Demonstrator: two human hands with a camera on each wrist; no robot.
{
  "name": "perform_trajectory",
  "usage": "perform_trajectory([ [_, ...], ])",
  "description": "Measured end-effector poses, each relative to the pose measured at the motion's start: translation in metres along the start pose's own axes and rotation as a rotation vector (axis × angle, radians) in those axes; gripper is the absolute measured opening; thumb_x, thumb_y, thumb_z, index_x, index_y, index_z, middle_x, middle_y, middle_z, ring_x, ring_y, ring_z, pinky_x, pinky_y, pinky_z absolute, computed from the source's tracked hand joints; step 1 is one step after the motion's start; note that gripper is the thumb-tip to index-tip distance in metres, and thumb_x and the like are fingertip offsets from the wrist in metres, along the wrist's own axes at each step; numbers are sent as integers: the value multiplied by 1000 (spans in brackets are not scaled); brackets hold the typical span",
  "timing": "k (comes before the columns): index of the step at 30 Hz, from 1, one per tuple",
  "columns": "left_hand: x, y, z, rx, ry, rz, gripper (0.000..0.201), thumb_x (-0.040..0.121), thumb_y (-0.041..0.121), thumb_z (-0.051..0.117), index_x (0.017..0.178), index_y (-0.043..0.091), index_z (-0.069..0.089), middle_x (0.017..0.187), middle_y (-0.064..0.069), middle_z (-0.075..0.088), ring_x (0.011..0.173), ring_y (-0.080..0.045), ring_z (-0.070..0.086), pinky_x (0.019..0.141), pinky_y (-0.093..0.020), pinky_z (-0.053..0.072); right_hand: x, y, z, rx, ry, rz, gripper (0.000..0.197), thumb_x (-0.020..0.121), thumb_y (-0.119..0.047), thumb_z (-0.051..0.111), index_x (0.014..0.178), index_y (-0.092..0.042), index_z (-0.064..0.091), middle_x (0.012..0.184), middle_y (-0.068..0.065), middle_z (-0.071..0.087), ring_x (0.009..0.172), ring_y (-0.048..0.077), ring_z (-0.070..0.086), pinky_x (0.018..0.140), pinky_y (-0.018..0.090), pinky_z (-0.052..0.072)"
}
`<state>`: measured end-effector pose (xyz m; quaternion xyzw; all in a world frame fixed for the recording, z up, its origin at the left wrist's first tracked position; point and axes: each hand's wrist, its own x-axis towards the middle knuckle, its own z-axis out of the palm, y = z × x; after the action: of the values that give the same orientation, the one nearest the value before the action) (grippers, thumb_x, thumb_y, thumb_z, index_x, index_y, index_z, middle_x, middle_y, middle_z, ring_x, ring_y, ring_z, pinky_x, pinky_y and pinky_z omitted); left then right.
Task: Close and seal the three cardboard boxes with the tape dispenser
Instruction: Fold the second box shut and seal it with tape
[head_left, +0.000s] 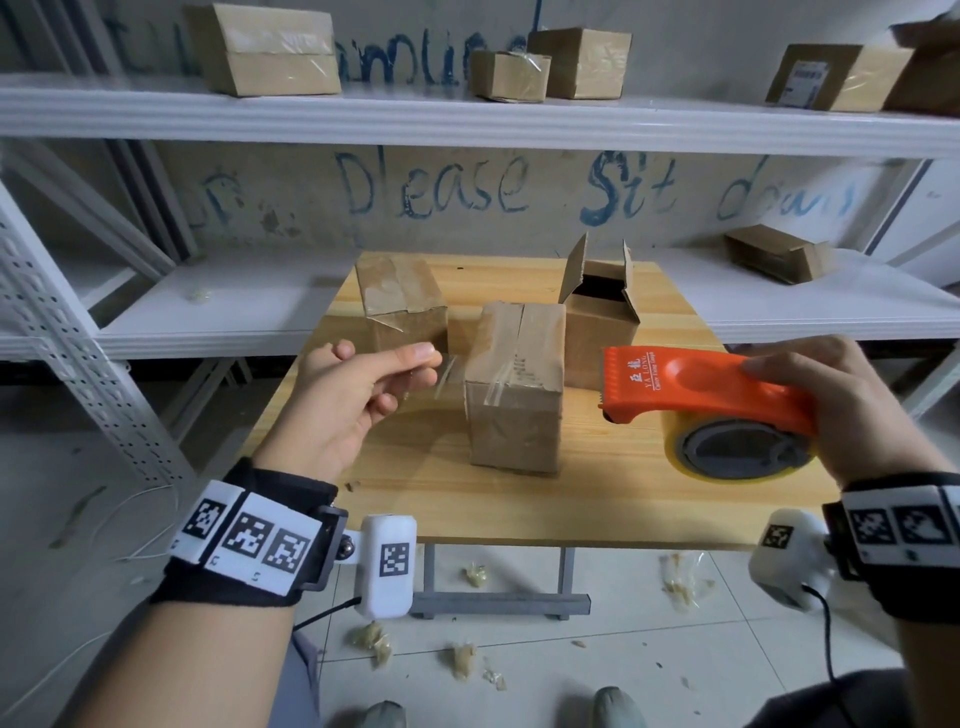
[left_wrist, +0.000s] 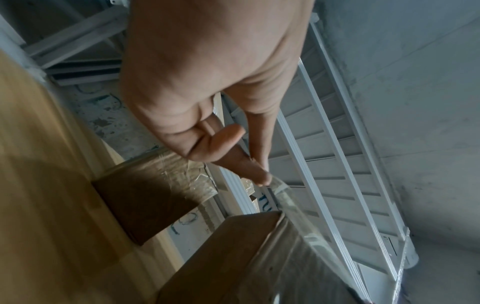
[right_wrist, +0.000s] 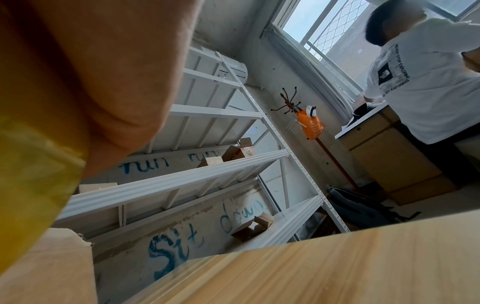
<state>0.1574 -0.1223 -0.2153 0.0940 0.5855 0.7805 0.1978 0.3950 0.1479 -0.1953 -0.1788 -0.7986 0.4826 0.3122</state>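
Observation:
Three cardboard boxes stand on the wooden table (head_left: 613, 499). The back left box (head_left: 400, 301) and the front middle box (head_left: 514, 384) are closed with clear tape across them. The back right box (head_left: 597, 312) has its flaps standing up. My left hand (head_left: 428, 366) pinches the end of a clear tape strip (head_left: 449, 371) just left of the middle box; in the left wrist view the tape strip (left_wrist: 298, 222) runs from my fingertips (left_wrist: 262, 176) down over that box (left_wrist: 233, 263). My right hand (head_left: 810, 384) grips the orange tape dispenser (head_left: 696, 389) above the table's right side.
White metal shelves (head_left: 467, 119) behind the table carry several more boxes. Crumpled tape scraps (head_left: 371, 642) litter the floor under the table. In the right wrist view another person (right_wrist: 426, 82) stands at a desk by the window, off to the right.

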Motion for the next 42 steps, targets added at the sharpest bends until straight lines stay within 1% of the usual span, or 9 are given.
perform_trajectory([
  [8, 3, -19, 7, 88, 20, -211, 48, 79, 3, 81, 72, 22, 37, 87, -12, 78, 71, -13, 76, 40, -16, 31, -2, 0, 4, -104, 19, 9, 25, 88, -8, 60, 69, -14, 75, 64, 30, 59, 58, 32, 54, 51, 20, 41],
  [14, -2, -28, 19, 80, -20, -244, 45, 84, 5, 75, 75, 22, 35, 84, -7, 79, 66, -12, 75, 49, -21, 28, -8, -8, 12, -194, -115, 27, 66, 73, -44, 58, 66, 21, 53, 59, 37, 43, 53, 39, 39, 58, 49, 30],
  [18, -2, -29, 23, 82, -25, -245, 37, 81, 7, 78, 77, 18, 43, 86, -7, 79, 66, -12, 74, 46, -17, 30, -10, -10, 19, -190, -137, 29, 64, 78, -39, 56, 71, 25, 53, 62, 40, 44, 58, 52, 41, 58, 50, 31],
  [22, -2, -28, 24, 138, -46, -231, 31, 66, 14, 82, 87, 6, 61, 67, -4, 75, 64, -9, 70, 47, -15, 35, -8, -12, 23, -224, -150, 34, 57, 79, -33, 55, 63, 21, 48, 53, 24, 40, 51, 36, 33, 57, 47, 27],
  [25, -4, -36, 24, 329, -84, -227, 19, 79, -7, 75, 90, 5, 64, 67, -3, 71, 52, -9, 63, 47, -18, 39, -9, -11, 22, -222, -134, 44, 56, 79, -31, 54, 64, 22, 49, 55, 17, 40, 54, 25, 35, 55, 45, 25],
  [30, -6, -33, 22, 578, -167, -37, 41, 83, -15, 65, 108, 18, 64, 101, 4, 70, 81, -7, 65, 53, -14, 45, -9, -12, 22, -221, -123, 53, 55, 80, -31, 54, 63, 22, 49, 55, 19, 40, 54, 26, 35, 56, 47, 25],
  [35, -11, -12, 7, 872, -437, 416, 100, 83, -19, 56, 145, 55, 29, 155, 32, 25, 138, 2, 37, 108, -22, 42, -9, -11, 21, -187, -141, 64, 55, 80, -30, 55, 62, 21, 47, 55, 16, 40, 54, 27, 34, 57, 46, 25],
  [38, -17, -15, 13, 935, -600, 528, 98, 82, -3, 72, 148, 56, 28, 157, 41, 8, 150, 4, 14, 121, -33, 21, -8, -8, 21, -177, -133, 55, 55, 79, -30, 56, 65, 23, 50, 56, 18, 42, 55, 27, 36, 55, 42, 25],
  [42, -15, -33, 17, 898, -599, 540, 88, 72, 16, 89, 142, 50, 47, 157, 35, 19, 145, 11, 22, 119, -28, 27, -7, -7, 27, -170, -146, 49, 55, 79, -31, 56, 63, 21, 47, 55, 21, 39, 55, 29, 35, 56, 46, 26],
])
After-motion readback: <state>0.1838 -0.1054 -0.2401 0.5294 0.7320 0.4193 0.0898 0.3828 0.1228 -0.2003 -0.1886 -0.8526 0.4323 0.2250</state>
